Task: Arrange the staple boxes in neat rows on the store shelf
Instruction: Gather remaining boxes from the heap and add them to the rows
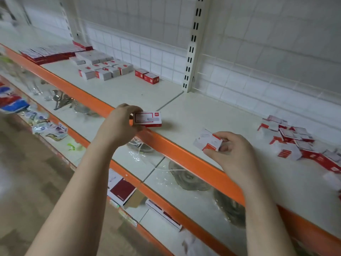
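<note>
My left hand [122, 124] grips a red-and-white staple box [148, 119] by its left end, just above the front edge of the white shelf [184, 115]. My right hand [234, 150] pinches a second staple box [207, 140], tilted, over the shelf near its orange front rail [177, 150]. A loose heap of staple boxes [295, 137] lies at the right of the shelf. Farther left, small boxes stand in rows [105, 68], with two red boxes [146, 76] beside them.
Flat red-and-white packs [53, 52] lie at the shelf's far left. A slotted upright post [191, 52] and wire grid back the shelf. The lower shelf holds plastic-wrapped metal items [188, 178], red cartons [120, 190] and packets [49, 126].
</note>
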A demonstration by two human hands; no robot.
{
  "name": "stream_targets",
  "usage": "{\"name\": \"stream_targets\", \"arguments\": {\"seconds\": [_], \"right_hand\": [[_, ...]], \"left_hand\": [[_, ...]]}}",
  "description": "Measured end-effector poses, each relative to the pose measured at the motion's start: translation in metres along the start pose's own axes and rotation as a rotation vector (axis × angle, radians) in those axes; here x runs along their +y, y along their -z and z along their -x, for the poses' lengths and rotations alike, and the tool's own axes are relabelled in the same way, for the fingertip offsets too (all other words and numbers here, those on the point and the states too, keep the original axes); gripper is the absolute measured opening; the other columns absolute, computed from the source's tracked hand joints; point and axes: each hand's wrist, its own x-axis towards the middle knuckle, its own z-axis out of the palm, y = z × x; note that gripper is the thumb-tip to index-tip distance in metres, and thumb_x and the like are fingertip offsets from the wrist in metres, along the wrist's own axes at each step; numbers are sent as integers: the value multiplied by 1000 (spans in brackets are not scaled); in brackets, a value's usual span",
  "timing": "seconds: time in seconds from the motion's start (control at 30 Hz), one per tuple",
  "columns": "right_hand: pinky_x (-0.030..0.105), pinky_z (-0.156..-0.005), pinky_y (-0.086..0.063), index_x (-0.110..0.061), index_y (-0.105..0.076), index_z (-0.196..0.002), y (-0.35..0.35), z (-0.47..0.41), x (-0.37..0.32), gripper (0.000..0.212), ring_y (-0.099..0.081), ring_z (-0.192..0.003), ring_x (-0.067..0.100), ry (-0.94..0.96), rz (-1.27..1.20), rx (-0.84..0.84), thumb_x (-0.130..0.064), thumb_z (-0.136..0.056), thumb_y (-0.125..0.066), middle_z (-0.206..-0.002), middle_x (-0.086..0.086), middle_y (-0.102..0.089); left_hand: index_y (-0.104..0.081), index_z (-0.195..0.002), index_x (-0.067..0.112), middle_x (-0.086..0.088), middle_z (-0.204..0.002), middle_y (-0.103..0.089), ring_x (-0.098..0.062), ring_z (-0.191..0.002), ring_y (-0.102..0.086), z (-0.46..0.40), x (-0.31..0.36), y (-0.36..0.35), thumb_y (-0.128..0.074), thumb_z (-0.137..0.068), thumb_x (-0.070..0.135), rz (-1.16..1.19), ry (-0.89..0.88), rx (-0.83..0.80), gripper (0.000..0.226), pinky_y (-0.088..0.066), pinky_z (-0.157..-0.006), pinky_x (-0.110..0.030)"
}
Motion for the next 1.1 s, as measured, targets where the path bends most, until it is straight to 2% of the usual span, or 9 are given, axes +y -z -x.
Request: {"name": "stream_targets", "arguments": {"seconds": [0.17, 0.33, 0.47, 0.63, 0.73, 0.83, 0.93, 1.03, 1.1], "right_hand": [[19, -64, -46, -24, -63, -109, -96, -27, -57, 39, -63, -83, 12, -37, 24, 104, -24, -73, -77, -105, 0, -62], [31, -79, -50, -22, -63, -111, -166, -55, -112, 39, -62, -88, 20, -75, 112, 127, -24, -74, -75, -107, 4, -62], [27, -76, -50, -20, -62, -114, -215, -82, -150, 40, -62, -88, 19, -50, 130, 94, -24, -76, -74, -109, 5, -62], [29, -74, -52, -19, -62, -113, -271, -121, -187, 39, -63, -86, 20, -3, 143, 65, -25, -76, -73, -107, 5, -62], [23, -66, -48, -16, -61, -116, -301, -149, -202, 40, -62, -88, 20, 6, 144, 71, -22, -79, -73, -109, 6, -60], [18, -59, -43, -16, -60, -118, -331, -183, -213, 41, -63, -91, 20, -8, 149, 59, -23, -79, -73, -112, 6, -60], [14, -54, -38, -17, -61, -118, -350, -213, -226, 40, -63, -93, 18, -50, 188, 20, -22, -79, -73, -114, 5, -62], [8, -53, -33, -14, -61, -120, -361, -227, -238, 42, -62, -96, 16, -102, 240, -26, -18, -80, -73, -116, 3, -65], [10, -56, -34, -13, -60, -122, -365, -235, -246, 45, -62, -98, 15, -131, 263, -92, -19, -79, -73, -117, 2, -65]], "left_hand": [[-59, -118, 17, -3, -109, -55, -19, -100, -54, -32, -89, 59, -67, -82, 15, -57, -47, 23, 37, -34, -77, -23], [-59, -120, 16, -4, -109, -57, -17, -94, -52, -56, -163, 109, -69, -81, 17, -54, -37, 49, 40, -33, -77, -24], [-58, -121, 17, -3, -107, -57, -11, -88, -47, -74, -207, 127, -69, -81, 21, -48, -46, 40, 41, -33, -75, -23], [-58, -120, 18, 0, -106, -55, -10, -89, -47, -103, -253, 137, -67, -83, 21, -30, -46, 25, 39, -31, -75, -21], [-58, -120, 17, -1, -106, -55, -11, -88, -46, -128, -280, 140, -67, -82, 19, -21, -53, 19, 39, -30, -73, -19], [-59, -118, 18, 1, -105, -54, -14, -93, -51, -164, -305, 142, -68, -81, 15, -13, -74, 23, 38, -35, -76, -22], [-58, -119, 20, 5, -104, -51, -9, -90, -47, -203, -325, 148, -68, -81, 15, -29, -81, 9, 40, -34, -77, -21], [-59, -119, 19, 6, -105, -52, -7, -90, -47, -235, -343, 153, -64, -80, 8, -35, -118, -31, 41, -32, -75, -17], [-58, -120, 18, 2, -110, -55, -7, -92, -48, -254, -356, 155, -59, -79, 1, -34, -122, -42, 45, -33, -75, -17]]}}
